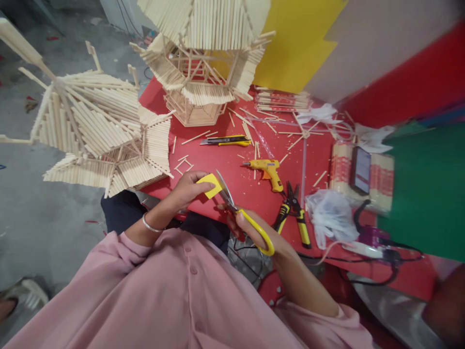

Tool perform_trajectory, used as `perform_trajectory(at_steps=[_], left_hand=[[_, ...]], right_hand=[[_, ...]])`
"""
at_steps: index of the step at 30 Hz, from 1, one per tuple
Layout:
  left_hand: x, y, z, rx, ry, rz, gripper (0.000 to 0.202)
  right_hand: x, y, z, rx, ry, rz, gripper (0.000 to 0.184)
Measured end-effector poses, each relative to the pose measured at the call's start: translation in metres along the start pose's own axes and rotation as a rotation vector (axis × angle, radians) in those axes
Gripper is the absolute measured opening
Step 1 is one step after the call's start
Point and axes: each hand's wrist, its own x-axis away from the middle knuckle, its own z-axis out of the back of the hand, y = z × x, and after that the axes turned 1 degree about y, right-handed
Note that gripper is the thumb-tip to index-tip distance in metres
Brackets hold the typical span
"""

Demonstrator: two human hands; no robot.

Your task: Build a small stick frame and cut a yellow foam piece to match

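Observation:
My left hand [189, 188] is closed on a small piece of yellow paper [210, 185], held just above the near edge of the red table [218, 165]. My right hand [250, 228] grips yellow-handled scissors [238, 211]. Their blades are open and meet the right edge of the yellow paper. A metal bangle sits on my left wrist, and both arms wear pink sleeves.
Wooden stick models stand at the left [98, 131] and at the back [196, 63]. On the table lie a yellow utility knife [225, 141], a glue gun [267, 170], pliers [294, 213], loose sticks, a plastic bag [330, 215], a phone [361, 169] and cables.

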Motion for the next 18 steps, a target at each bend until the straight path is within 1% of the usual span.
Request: perform_trajectory(at_steps=[7,13,18], left_hand=[[0.0008,0.0012,-0.0003,-0.004,-0.013,0.004,0.019],[0.001,-0.0011,-0.0014,0.017,0.013,0.018,0.02],[-0.0003,-0.0027,0.0006,0.023,0.005,0.025,0.021]], right_hand=[[0.0007,0.0058,0.0002,0.01,0.007,-0.005,0.068],[0.0002,0.0006,-0.0045,-0.01,0.044,-0.033,0.07],[-0.0003,-0.0015,-0.0069,-0.031,0.072,-0.053,0.074]])
